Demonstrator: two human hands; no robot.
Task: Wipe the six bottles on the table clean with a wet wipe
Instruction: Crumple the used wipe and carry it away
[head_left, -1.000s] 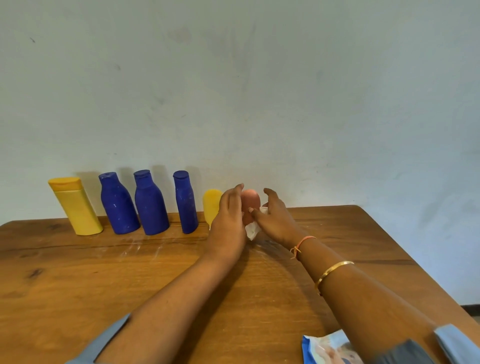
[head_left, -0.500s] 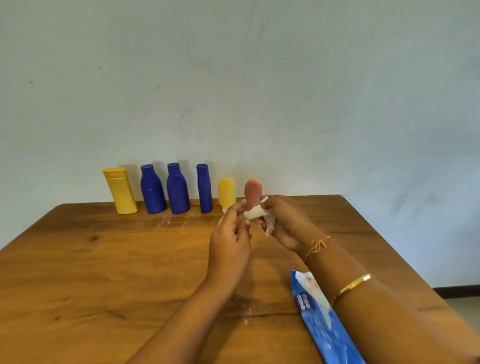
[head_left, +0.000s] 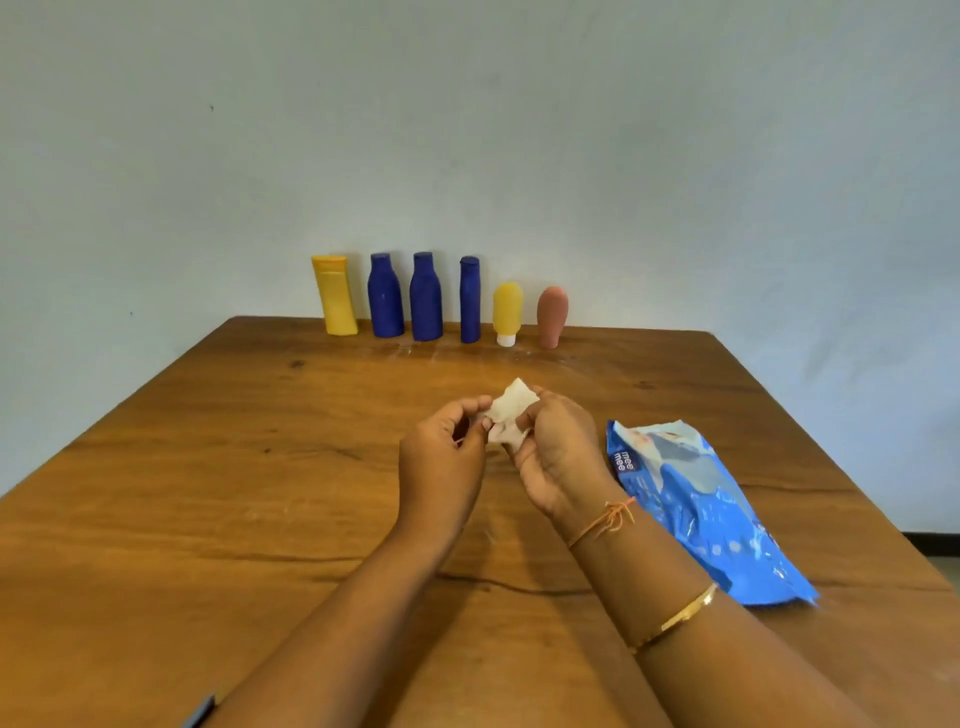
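Head view: left hand (head_left: 441, 460) and right hand (head_left: 558, 457) pinch the crumpled wipe (head_left: 511, 413).
Upright bottles (head_left: 426, 301) line up at twelve o'clock, well apart from both hands; the right hand is slightly nearer.

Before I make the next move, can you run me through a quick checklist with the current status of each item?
1. Wipe in hand: ok. The left hand and right hand both pinch it, bunched up.
2. Row upright at the far edge, from the tall yellow bottle to the pink bottle: ok, six standing.
3. One hand free to steady a bottle: not ok, both hands are on the wipe.
4. Wipe damp and clean enough: cannot tell.
5. Which bottles are already clean: cannot tell.
6. Wipes pack close by: ok, it lies on the table beside the right forearm.
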